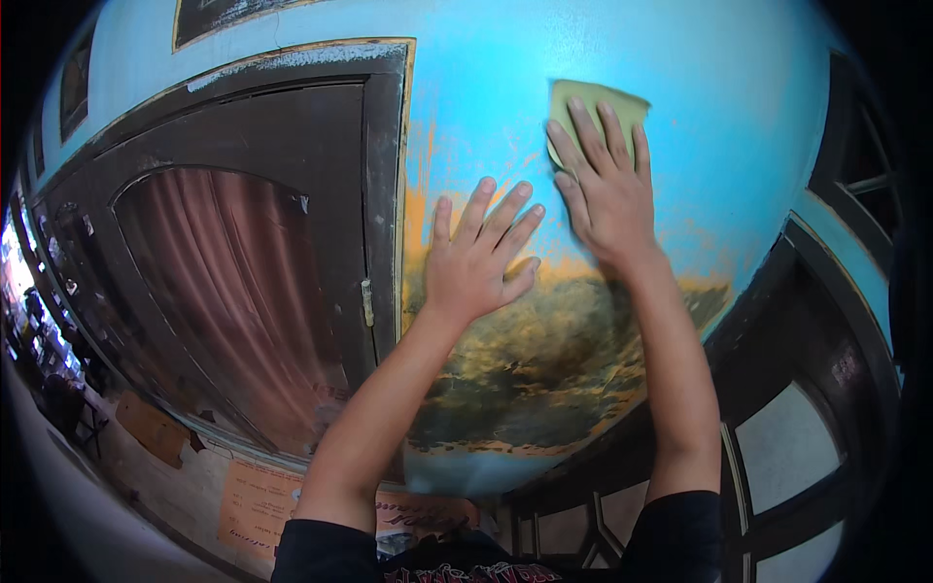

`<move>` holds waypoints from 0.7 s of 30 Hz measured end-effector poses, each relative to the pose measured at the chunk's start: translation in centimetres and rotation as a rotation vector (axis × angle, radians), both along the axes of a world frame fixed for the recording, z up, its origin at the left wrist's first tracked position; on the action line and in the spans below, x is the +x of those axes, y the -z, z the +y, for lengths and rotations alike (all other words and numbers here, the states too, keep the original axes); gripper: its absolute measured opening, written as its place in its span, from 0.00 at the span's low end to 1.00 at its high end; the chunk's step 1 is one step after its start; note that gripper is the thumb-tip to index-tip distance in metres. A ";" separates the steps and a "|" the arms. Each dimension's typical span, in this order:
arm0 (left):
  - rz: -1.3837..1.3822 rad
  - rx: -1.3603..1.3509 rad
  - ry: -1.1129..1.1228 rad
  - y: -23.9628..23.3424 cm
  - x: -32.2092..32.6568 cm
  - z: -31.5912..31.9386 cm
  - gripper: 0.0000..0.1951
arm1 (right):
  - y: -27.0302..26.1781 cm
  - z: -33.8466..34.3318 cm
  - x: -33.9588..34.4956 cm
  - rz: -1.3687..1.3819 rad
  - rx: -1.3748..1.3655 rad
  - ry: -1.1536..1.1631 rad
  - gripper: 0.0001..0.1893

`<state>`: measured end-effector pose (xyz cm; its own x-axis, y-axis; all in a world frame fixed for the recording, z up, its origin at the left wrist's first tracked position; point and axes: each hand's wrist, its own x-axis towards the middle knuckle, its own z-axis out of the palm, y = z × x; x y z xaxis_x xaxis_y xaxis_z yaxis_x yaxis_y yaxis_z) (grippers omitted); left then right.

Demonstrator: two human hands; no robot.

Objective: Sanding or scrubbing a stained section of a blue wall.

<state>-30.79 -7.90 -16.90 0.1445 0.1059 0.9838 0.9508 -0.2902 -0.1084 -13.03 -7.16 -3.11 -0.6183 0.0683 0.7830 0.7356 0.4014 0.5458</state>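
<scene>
My right hand [609, 182] lies flat over a yellow-green sheet, apparently sandpaper [633, 109], and presses it against a blue painted wall [714, 160]. The sheet's upper edge and right corner stick out beyond my fingertips. To the left and lower, my left hand [481, 251] rests on the wall with its fingers spread and nothing in it. Around and below my left hand the blue paint gives way to orange patches and a dark, mottled stained area [539, 364].
A dark brown door [328, 146] with a reddish curtain [226, 240] behind its arched pane stands at the left, hinged beside the wall. Another dark framed door [787, 350] is at the right. Below lie a printed orange sheet [255, 503] and a brown board [151, 428].
</scene>
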 end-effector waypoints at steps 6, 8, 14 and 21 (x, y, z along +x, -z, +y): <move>0.059 -0.014 0.007 0.9 -0.2 0.1 0.33 | -3.3 1.4 2.4 0.096 0.131 0.010 0.27; 0.078 -0.005 -0.014 1.0 -0.4 0.1 0.34 | -1.8 1.6 2.9 0.140 0.106 0.024 0.28; 0.050 -0.013 -0.029 1.0 0.6 -0.5 0.34 | -0.4 -0.3 0.2 -0.045 0.057 -0.004 0.29; 0.061 -0.003 -0.036 1.4 0.7 -0.2 0.34 | -1.9 0.6 0.8 0.076 0.112 -0.054 0.28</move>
<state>-30.10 -8.05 -18.30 0.2002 0.1148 0.9730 0.9523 -0.2562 -0.1657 -12.22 -6.57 -1.25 -0.5571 -0.0540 0.8287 0.7557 0.3809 0.5328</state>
